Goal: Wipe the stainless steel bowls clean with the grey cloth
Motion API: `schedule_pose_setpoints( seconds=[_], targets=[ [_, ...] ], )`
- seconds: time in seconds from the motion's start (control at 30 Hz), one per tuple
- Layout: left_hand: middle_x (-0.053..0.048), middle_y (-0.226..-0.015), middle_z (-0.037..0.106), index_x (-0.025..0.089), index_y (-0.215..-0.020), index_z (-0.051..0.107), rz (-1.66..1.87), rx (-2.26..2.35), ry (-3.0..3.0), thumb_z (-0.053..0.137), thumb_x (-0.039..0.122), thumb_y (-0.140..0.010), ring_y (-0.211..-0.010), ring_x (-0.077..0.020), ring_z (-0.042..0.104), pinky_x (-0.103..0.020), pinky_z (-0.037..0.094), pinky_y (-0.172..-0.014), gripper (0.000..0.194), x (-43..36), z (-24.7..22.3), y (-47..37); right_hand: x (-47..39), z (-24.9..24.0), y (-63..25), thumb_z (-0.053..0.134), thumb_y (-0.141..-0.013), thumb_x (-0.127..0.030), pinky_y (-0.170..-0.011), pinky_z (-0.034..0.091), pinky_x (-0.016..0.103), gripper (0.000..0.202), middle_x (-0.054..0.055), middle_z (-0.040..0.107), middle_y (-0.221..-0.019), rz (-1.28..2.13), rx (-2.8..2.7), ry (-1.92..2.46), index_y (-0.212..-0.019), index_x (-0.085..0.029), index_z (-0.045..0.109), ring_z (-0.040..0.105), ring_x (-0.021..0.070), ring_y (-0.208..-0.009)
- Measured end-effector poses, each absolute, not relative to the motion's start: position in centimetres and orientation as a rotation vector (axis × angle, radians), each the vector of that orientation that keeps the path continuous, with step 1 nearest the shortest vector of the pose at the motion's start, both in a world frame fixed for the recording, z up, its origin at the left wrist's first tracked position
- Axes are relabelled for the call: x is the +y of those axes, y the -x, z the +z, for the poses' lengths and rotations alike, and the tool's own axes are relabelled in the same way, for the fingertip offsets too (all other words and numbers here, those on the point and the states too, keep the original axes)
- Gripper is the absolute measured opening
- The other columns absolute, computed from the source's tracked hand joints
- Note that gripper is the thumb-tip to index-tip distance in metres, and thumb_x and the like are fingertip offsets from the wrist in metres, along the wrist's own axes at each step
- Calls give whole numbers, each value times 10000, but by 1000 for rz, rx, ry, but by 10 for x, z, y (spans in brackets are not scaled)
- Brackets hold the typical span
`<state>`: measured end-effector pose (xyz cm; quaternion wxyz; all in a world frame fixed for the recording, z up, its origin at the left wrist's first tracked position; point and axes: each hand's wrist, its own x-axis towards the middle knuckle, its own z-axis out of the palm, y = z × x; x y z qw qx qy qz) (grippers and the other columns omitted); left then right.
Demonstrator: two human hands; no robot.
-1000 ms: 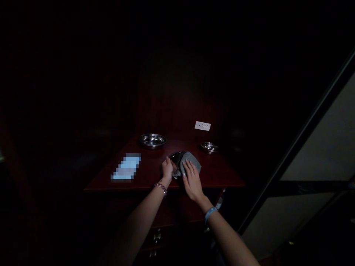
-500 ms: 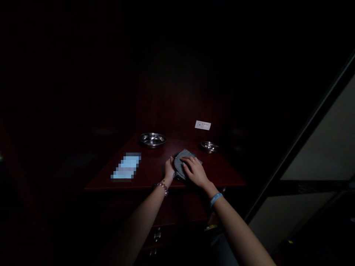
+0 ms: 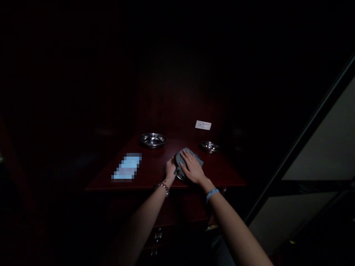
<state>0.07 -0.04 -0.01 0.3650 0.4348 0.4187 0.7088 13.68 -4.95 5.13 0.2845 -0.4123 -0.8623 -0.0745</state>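
Note:
At the front of the table, a shiny metal dish (image 3: pixel 181 177) is mostly hidden beneath a grey cloth (image 3: pixel 198 159). My left hand (image 3: pixel 170 170) is closed around the dish's left side, its fingertips partly out of sight. Over the top, my right hand (image 3: pixel 192 169) lies flat on the cloth with its fingers stretched and spread, pressing it against the dish. A strip of bare metal shows along the near edge, below the cloth.
On the dark red table (image 3: pixel 149 173), a larger metal dish (image 3: pixel 153 140) stands back left and a small metal bowl (image 3: pixel 210 147) back right. A bright, pixelated flat rectangle (image 3: pixel 127 167) lies at left. A white socket plate (image 3: pixel 203 125) is on the back wall.
My right hand has slid slightly left and forward, its bent fingers now straightened over the cloth. The dish's near edge has come into view. My left hand keeps its hold.

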Motion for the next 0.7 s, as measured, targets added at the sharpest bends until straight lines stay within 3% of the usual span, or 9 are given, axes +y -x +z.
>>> schedule_pose_setpoints(
  seconds=[0.3,0.47,0.7],
  targets=[
    [-32,-607,591,192,-594,502,1734,1367,-1236,371,329,-936,-607,-148,549,-233,413,-588,390,-5,5,-3,-27,47,-148,257,-1038,-436,-1237,222,446,558,73,356,-1595,-93,-2068,1394,-1523,-185,379,283,209,-1494],
    [-28,-581,563,207,-578,470,1693,1472,-1266,361,312,-944,-556,-145,515,-248,381,-553,396,0,0,-2,-25,29,-163,194,-1036,-382,-1225,265,427,584,113,351,-1593,-57,-1943,1456,-1526,-106,353,283,203,-1494],
    [-31,-600,607,191,-589,527,1752,1377,-1236,378,280,-937,-579,-148,560,-253,425,-595,389,-5,2,-5,-44,20,-136,227,-1024,-317,-1214,235,507,578,173,348,-1582,-264,-1956,1501,-1520,-45,341,251,270,-1502]
  ],
)
